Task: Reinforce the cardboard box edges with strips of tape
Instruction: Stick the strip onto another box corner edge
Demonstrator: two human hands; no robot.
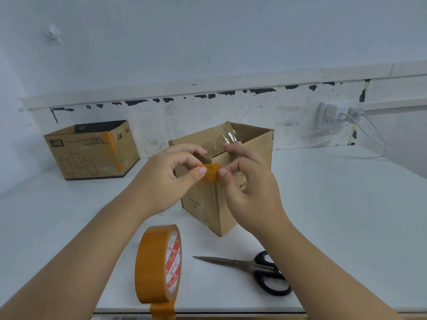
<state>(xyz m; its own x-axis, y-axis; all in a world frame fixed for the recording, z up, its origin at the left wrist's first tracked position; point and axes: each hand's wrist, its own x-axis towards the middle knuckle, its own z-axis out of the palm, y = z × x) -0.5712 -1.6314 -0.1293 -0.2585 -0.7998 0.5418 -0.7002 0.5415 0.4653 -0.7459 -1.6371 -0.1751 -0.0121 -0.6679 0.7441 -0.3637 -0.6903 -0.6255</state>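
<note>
Cardboard boxes: two (221,179) (92,153); one tape roll (158,264); one scissors (254,271).

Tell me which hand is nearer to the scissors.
The right hand. It is raised in front of the box, above and behind the scissors on their side of the table. The left hand is level with it but farther left.

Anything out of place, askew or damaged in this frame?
Yes. The tape roll stands on edge at the table's front edge, its loose end hanging over. The strip pinched between left hand and right hand looks curled. The wall behind has chipped paint.
</note>
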